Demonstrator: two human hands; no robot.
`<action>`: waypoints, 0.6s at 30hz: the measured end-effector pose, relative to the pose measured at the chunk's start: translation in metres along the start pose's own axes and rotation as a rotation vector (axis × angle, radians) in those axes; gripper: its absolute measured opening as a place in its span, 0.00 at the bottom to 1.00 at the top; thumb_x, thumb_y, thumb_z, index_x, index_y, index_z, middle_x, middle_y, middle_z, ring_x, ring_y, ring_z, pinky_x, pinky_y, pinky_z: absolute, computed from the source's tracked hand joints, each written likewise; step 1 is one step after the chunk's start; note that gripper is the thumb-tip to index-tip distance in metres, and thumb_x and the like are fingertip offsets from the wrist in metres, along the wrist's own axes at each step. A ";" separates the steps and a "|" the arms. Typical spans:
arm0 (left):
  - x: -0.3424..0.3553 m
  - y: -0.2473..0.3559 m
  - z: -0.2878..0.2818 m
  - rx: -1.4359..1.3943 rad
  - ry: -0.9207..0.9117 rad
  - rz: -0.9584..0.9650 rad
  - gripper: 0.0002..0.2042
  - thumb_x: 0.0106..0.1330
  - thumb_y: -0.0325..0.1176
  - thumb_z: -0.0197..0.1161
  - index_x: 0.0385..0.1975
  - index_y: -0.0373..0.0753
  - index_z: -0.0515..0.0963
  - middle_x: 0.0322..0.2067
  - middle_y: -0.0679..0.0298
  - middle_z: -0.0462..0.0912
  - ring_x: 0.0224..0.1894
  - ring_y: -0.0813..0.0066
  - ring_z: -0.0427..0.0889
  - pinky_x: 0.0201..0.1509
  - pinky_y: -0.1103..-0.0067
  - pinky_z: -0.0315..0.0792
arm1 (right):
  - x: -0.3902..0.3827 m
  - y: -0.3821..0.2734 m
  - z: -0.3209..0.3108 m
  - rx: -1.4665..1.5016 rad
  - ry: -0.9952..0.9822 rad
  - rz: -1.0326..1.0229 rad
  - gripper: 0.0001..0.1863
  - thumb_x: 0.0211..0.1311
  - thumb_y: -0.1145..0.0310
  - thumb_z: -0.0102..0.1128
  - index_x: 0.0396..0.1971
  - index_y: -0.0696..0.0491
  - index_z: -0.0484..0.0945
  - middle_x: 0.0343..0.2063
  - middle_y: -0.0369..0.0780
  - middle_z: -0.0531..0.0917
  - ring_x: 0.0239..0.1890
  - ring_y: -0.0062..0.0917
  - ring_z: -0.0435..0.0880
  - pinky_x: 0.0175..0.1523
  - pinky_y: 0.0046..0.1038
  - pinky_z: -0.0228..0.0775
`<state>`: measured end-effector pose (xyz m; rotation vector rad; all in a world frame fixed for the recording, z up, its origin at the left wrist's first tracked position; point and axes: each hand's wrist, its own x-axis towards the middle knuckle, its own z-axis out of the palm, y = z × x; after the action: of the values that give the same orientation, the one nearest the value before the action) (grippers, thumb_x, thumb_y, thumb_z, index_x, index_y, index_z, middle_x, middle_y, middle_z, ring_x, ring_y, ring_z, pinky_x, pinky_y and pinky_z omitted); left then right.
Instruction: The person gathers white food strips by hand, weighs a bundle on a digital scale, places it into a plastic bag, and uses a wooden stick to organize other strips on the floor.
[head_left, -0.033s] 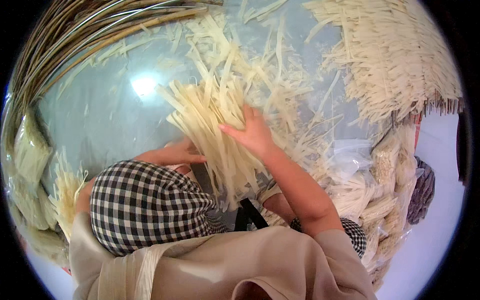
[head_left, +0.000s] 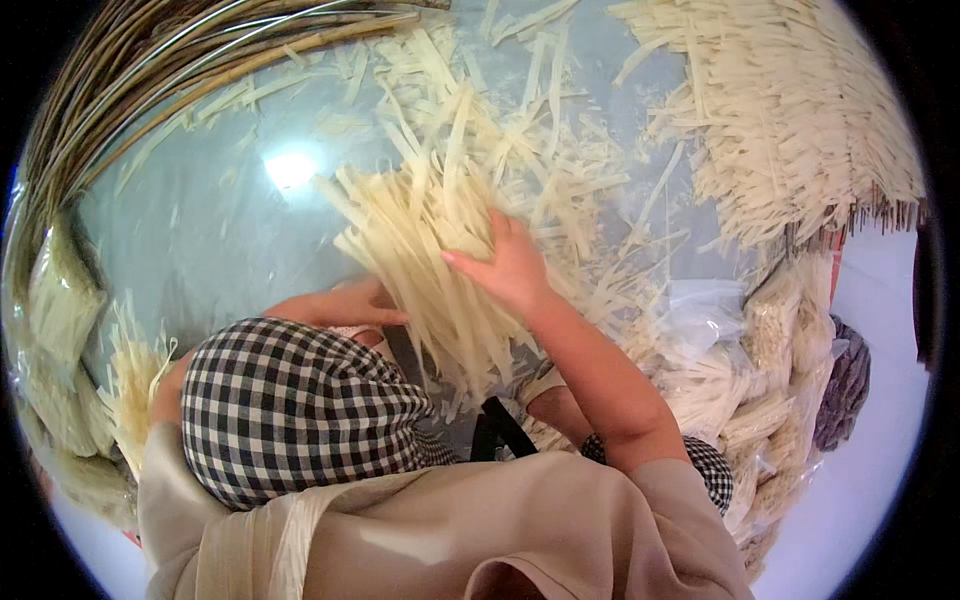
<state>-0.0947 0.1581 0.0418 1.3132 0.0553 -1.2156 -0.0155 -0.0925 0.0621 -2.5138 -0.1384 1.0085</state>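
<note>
A loose bundle of pale cream flat strips (head_left: pixel 430 255) is held between my two hands above the grey floor. My right hand (head_left: pixel 512 272) grips its right side, thumb lying across the front and fingers curled round the edge. On the left my left hand (head_left: pixel 355 303) holds the bundle from below and behind, and most of its fingers are hidden. The strips fan out at the upper end and hang unevenly at the lower end, between my knees. Scattered strips (head_left: pixel 560 190) lie just beyond and to the right of the bundle.
Long brown canes (head_left: pixel 190 65) curve along the far left. A thick woven-looking layer of strips (head_left: pixel 800 130) covers the far right. Plastic-wrapped strip bundles (head_left: pixel 755 420) are piled at right, with more clear packets (head_left: pixel 65 300) at left. Checked cloth (head_left: pixel 300 410) covers my left knee.
Both hands keep their hold on the bundle. Its lower ends have risen very slightly; otherwise almost nothing has moved.
</note>
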 end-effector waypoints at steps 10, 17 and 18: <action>0.070 0.053 -0.165 0.840 1.189 0.610 0.23 0.70 0.50 0.51 0.50 0.36 0.77 0.48 0.56 0.79 0.53 0.63 0.76 0.55 0.70 0.69 | 0.022 0.023 0.012 -0.099 0.280 -0.062 0.59 0.44 0.30 0.61 0.65 0.61 0.57 0.64 0.54 0.62 0.64 0.44 0.65 0.67 0.50 0.48; 0.089 0.070 -0.098 0.655 0.417 0.242 0.18 0.69 0.44 0.54 0.51 0.40 0.76 0.49 0.52 0.78 0.51 0.55 0.76 0.56 0.69 0.69 | 0.077 -0.011 -0.026 0.332 0.244 0.045 0.41 0.50 0.39 0.62 0.54 0.59 0.73 0.57 0.51 0.73 0.62 0.44 0.68 0.68 0.43 0.52; 0.083 0.072 -0.083 0.656 0.315 0.235 0.17 0.68 0.43 0.55 0.50 0.40 0.76 0.47 0.52 0.78 0.49 0.55 0.77 0.55 0.69 0.70 | 0.080 -0.016 -0.028 0.454 0.135 0.138 0.36 0.51 0.42 0.63 0.50 0.58 0.77 0.55 0.50 0.75 0.61 0.44 0.69 0.68 0.42 0.53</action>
<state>0.0389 0.1519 0.0101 2.0124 -0.2881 -0.8389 0.0625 -0.0684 0.0361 -2.1822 0.2787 0.8076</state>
